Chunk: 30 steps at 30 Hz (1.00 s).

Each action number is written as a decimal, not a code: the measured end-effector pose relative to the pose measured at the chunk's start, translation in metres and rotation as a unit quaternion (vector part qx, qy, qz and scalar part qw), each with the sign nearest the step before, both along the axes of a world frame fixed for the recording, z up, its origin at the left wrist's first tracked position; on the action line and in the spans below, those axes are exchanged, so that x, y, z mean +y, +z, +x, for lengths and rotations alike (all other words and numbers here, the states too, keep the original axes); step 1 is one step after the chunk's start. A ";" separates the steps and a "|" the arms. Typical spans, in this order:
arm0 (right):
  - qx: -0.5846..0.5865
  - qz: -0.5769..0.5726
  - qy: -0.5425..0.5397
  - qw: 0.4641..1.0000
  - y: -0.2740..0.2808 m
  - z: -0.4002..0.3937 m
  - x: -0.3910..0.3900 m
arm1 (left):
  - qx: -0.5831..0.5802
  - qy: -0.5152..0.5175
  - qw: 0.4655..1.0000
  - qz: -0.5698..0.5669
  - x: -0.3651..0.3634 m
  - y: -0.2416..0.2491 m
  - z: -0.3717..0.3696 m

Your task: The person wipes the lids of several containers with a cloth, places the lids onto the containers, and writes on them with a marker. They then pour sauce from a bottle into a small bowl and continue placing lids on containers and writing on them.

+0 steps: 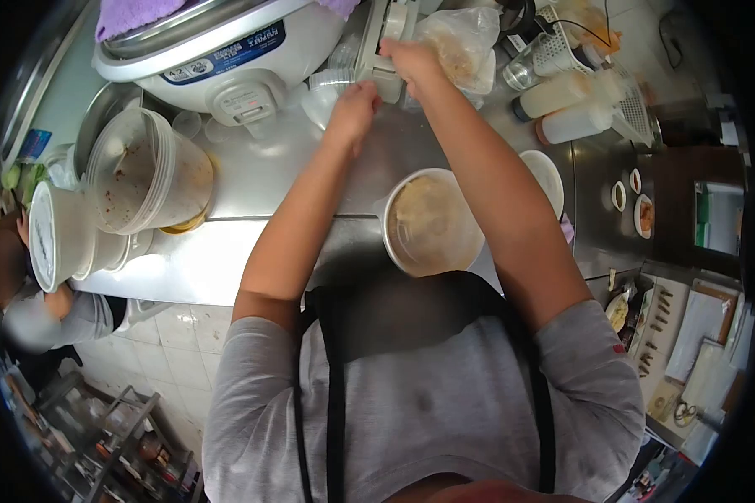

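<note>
My left hand is closed, its fingertips pinched near the front end of a light-grey device with a white roll, perhaps a tape dispenser. Whatever the pinch holds is too small to make out. Over the same device reaches my right hand, its fingers drawn together at the far edge; what lies in them is hidden. Stacked clear plastic bowls stand just left of my left hand. Beside my right hand lies a clear plastic bag with brownish contents. Under my arms sits a white bowl holding a yellowish lump in cloudy liquid.
A large white rice cooker stands at the back left, in front of it a clear bucket and stacked white tubs. Squeeze bottles and a white basket are at right. Another person's sleeve shows at far left.
</note>
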State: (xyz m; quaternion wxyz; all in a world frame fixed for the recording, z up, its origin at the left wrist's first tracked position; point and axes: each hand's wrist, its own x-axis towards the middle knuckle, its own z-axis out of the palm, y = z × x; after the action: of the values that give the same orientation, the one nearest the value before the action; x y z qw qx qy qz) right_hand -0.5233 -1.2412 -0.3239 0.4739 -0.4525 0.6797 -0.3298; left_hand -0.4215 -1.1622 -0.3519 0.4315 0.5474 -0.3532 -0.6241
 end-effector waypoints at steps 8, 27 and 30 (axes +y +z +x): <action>-0.046 -0.091 0.189 0.977 0.082 -0.017 0.211 | 0.005 -0.035 0.995 0.090 -0.040 0.006 0.010; 0.014 -0.050 0.257 0.965 0.072 -0.105 0.299 | -0.224 0.053 0.938 -0.258 0.019 0.031 -0.018; 0.002 -0.014 0.237 0.971 0.042 -0.129 0.324 | -0.106 0.018 0.973 -0.204 0.052 0.009 -0.021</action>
State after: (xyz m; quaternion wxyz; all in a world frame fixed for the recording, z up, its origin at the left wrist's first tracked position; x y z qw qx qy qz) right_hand -0.6519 -0.9170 -0.2819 0.5311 -0.6077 0.5493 -0.2166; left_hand -0.4428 -1.1101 -0.3432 0.5054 0.5170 -0.5067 -0.4696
